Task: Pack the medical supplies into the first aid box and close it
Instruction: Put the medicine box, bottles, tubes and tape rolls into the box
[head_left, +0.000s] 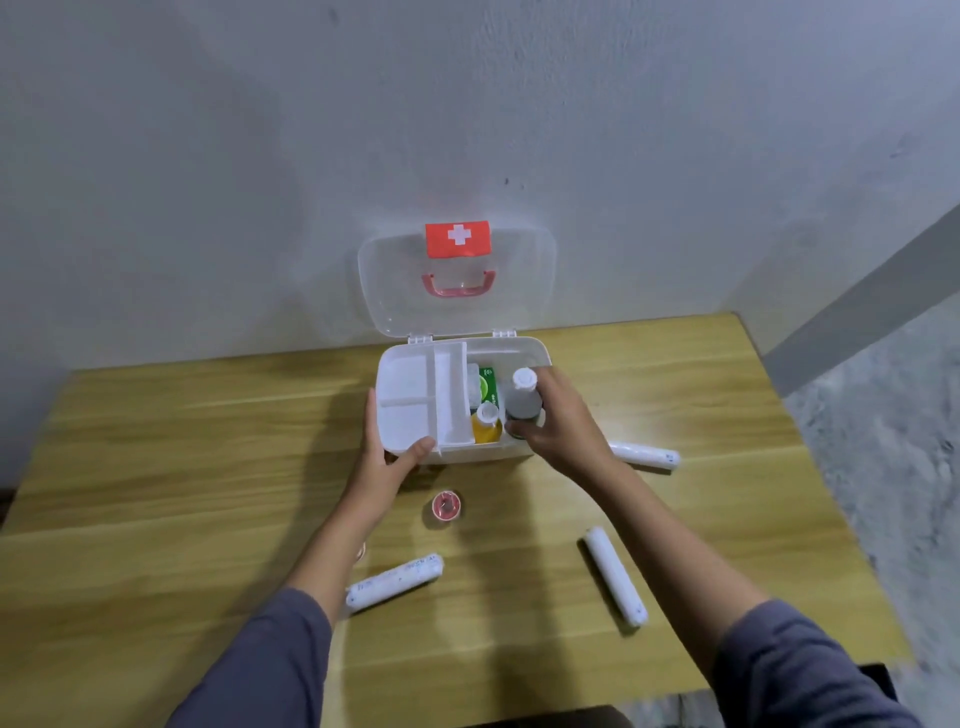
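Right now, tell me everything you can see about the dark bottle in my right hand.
The dark bottle looks like grey-brown plastic or glass with a white cap. It stands upright, partly inside the right side of the open first aid box, beside a yellow bottle. The right hand wraps around its lower body. Any label is hidden.

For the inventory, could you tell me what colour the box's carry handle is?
The handle is pink, seen through the clear lid in the head view.
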